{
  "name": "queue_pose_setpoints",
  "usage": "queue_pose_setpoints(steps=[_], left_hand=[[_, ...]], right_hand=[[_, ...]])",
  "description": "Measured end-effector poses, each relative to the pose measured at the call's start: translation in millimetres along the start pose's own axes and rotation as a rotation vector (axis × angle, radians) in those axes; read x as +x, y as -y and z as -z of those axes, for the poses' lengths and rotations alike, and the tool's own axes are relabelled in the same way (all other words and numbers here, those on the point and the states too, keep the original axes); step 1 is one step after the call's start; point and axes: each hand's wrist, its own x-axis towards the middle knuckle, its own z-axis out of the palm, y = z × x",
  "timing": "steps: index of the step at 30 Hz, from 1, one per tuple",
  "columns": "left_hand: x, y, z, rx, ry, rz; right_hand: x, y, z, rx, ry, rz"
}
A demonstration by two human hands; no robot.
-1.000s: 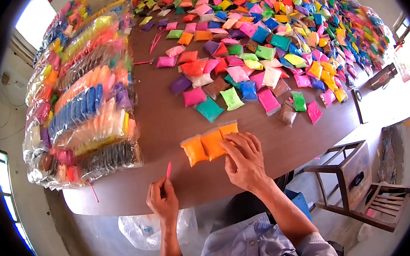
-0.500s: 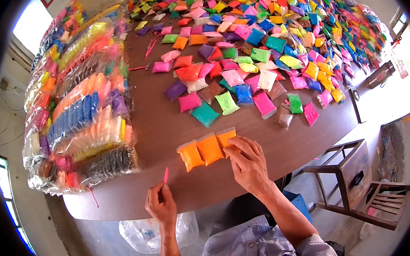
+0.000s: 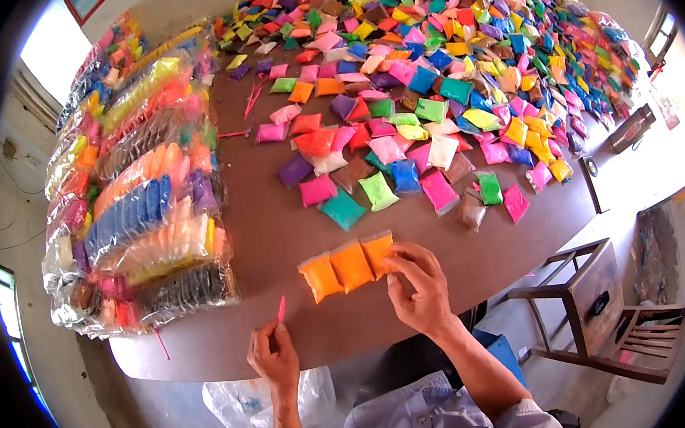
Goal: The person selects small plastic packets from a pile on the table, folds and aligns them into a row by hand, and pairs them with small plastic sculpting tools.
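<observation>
Three orange packets lie side by side in a row near the table's front edge, their edges touching or overlapping. My right hand is at the right end of the row, with curled fingers and thumb at the edge of the rightmost orange packet. My left hand is at the table edge, lower left of the row. Between its thumb and fingers it pinches a thin pink plastic stick, which points upward; its lower end is hidden in the hand.
A big heap of small coloured packets covers the back and right of the table. Stacked clear bags of packets stand at the left. Pink sticks lie behind. A dark bottle stands right, near a wooden chair.
The view has tilted slightly, so the table sits lower in the picture. My right fingers have shifted from over the rightmost packet to its right edge. My left hand still holds the pink stick.
</observation>
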Motion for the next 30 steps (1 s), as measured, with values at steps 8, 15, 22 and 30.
queue_pose_setpoints(steps=[8, 15, 22, 30], left_hand=[[1, -1, 0, -0.008, 0.005, -0.021], [2, -4, 1, -0.011, 0.023, 0.001], [2, -3, 0, 0.002, 0.030, -0.029], [1, -5, 0, -0.027, 0.060, 0.001]], right_hand=[[0, -7, 3, 0.193, -0.119, -0.145], [-1, -5, 7, 0.249, -0.114, -0.231], [-3, -7, 6, 0.241, -0.089, -0.238], [-4, -11, 7, 0.234, -0.069, -0.238]])
